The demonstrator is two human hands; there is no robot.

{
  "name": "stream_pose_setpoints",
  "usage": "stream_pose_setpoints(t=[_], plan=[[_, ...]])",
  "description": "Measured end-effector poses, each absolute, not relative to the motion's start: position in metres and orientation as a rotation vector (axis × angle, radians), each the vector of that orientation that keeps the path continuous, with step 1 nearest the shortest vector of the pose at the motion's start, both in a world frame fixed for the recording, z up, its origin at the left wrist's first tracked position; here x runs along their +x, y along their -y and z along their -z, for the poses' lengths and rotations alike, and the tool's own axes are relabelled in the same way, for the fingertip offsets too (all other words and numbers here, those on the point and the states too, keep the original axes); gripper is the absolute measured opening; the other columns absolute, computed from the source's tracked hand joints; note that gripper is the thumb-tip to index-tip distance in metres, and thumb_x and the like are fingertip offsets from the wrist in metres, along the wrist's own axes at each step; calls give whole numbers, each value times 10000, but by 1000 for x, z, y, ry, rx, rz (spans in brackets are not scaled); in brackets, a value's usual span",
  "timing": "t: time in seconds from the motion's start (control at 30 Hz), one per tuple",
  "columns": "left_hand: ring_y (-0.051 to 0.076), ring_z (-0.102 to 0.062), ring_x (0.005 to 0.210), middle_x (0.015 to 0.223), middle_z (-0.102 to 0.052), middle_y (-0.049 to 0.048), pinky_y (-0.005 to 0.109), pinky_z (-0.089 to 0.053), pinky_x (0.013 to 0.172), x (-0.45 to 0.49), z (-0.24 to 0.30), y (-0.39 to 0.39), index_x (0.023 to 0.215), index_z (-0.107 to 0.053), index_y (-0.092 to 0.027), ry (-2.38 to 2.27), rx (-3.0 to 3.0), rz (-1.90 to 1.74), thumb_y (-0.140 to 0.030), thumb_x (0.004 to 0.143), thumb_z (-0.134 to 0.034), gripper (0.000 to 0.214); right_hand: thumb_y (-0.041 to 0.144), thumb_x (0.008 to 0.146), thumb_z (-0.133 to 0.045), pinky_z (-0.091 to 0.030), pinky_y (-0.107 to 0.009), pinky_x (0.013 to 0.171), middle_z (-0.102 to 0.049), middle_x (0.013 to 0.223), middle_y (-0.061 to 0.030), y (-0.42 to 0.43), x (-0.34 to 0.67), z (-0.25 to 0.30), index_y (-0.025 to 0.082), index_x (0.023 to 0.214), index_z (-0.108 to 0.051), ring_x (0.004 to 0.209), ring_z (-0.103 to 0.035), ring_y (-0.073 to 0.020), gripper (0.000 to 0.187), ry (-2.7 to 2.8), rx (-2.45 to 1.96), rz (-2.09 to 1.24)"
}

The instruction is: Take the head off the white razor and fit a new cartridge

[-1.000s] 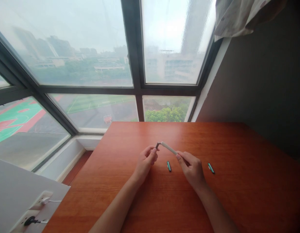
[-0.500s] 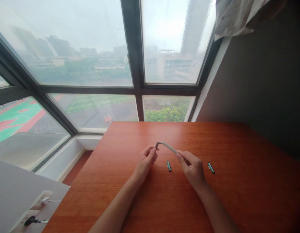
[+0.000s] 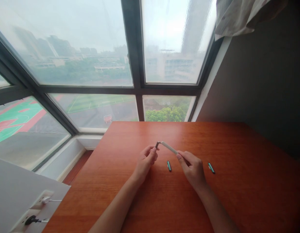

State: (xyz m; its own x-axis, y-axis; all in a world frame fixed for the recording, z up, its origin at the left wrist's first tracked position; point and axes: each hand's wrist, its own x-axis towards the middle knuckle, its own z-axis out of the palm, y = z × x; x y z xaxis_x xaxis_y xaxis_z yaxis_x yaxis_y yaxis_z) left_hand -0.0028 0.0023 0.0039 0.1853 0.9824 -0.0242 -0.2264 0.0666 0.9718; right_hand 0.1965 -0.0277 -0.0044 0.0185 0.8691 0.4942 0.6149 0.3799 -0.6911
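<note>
A slim grey bent rod, by its look a razor handle (image 3: 169, 147), is held above the table between both hands. My right hand (image 3: 192, 166) is closed round its lower right end, thumb on top. At the other end, my left hand (image 3: 146, 160) pinches the short dark bent tip (image 3: 157, 145) between thumb and fingers. Just below, between the hands, a small black and teal razor cartridge (image 3: 168, 166) lies on the table. A second razor cartridge (image 3: 211, 168) lies right of my right hand. Fingers hide both ends of the handle.
The reddish-brown wooden table (image 3: 150, 207) reaches to the windows (image 3: 89, 42). At lower left, wall sockets (image 3: 35, 210) hold a white plug and a black plug. A dark wall (image 3: 257, 77) stands to the right, with a pale cloth (image 3: 237, 19) hanging above.
</note>
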Motion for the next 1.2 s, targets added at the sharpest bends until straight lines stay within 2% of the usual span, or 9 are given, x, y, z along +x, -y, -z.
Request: stream_pose_setpoints(t=[1.2], plan=[[63,-310,458,529,-383,-67,194,-188,437,-3,-6,-2,859,-567,-158,-944,1098,-1158,-484,788,-613,337,361,915,-479,-441,-264,584,-662,710,-64,27,196,3,168,915,-719,627,-594,-182,308,1653,-1340,-365]])
